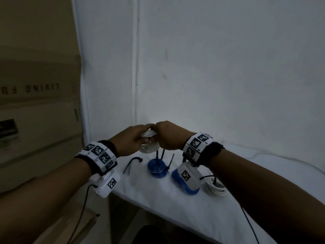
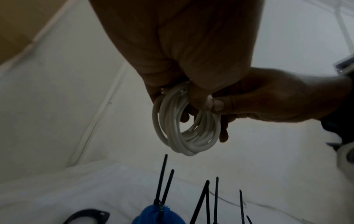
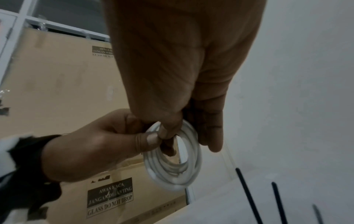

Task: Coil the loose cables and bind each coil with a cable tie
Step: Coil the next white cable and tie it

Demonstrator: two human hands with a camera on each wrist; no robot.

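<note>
Both hands gripped one white cable coil [image 2: 186,122] in the air. The left hand [image 1: 130,140] and right hand [image 1: 169,135] each pinched its upper rim, thumbs touching. Below the grip, two blue coils [image 1: 157,167] carrying black cable ties [image 1: 162,154] rested on the white table [image 1: 158,196].

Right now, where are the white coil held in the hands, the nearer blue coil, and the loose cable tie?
white coil [image 2: 188,136], left wrist view, lower loops.
blue coil [image 1: 157,167], head view, top face.
loose cable tie [image 1: 131,163], head view, strap middle.
</note>
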